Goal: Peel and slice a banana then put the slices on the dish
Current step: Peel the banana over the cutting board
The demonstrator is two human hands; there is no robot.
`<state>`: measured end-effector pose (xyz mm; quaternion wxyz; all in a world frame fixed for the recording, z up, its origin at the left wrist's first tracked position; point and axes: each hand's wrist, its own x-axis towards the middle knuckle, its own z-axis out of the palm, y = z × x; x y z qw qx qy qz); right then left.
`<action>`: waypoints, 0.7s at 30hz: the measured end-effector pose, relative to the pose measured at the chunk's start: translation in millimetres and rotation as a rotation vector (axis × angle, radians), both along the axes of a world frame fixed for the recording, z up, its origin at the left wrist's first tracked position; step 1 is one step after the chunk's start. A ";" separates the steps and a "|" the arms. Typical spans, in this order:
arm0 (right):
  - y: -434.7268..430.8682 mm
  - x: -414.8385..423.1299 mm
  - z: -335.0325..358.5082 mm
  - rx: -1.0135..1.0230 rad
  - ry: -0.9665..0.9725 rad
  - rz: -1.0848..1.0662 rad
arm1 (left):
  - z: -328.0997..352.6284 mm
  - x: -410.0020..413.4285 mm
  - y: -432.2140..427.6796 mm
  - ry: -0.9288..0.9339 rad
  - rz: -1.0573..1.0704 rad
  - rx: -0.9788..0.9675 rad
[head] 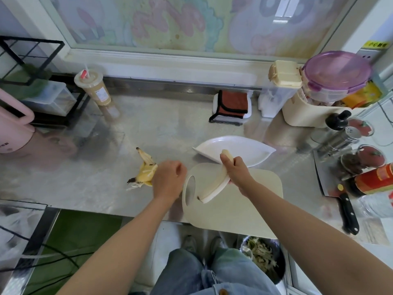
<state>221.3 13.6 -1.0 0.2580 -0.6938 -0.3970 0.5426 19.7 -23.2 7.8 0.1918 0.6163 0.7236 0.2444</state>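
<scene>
Nearest, the pale cream plastic cutting board (244,201) overhangs the steel counter's front edge. Over it the right hand (237,172) is closed round the middle of the peeled, pale banana (212,187); the fingers hide that stretch, and its lower tip touches or nearly touches the board. The left hand (169,179) is curled over the yellow banana peel (144,173), covering its right end; whether it grips the peel is unclear. Beyond lies the white leaf-shaped dish (244,147). A black-handled cleaver (331,184) rests at the right, its blade partly hidden by jars.
</scene>
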 end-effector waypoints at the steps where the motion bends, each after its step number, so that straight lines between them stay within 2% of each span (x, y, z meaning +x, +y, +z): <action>1: -2.5 5.0 -0.9 -0.011 -0.008 -0.030 | 2.3 14.7 -0.4 -0.028 -0.127 -0.058; 4: -11.4 21.3 -5.3 -0.040 -0.014 -0.104 | -0.9 54.3 -2.5 -0.061 -0.439 -0.289; 6: -17.2 32.2 -9.9 -0.051 0.003 -0.143 | -9.7 72.5 -4.1 -0.003 -0.536 -0.389; 8: -23.4 40.8 -11.4 -0.068 0.013 -0.177 | -21.1 82.3 -4.4 0.136 -0.583 -0.407; 10: -29.2 47.6 -11.8 -0.101 0.040 -0.209 | -26.8 86.7 -3.6 0.191 -0.619 -0.401; 17: -37.7 63.3 -11.9 -0.164 0.261 -0.110 | -26.4 89.2 -2.1 0.029 -0.639 -0.497; 21: -31.5 66.4 -6.2 -0.118 0.241 0.027 | -20.6 85.6 1.8 -0.283 -0.609 -0.657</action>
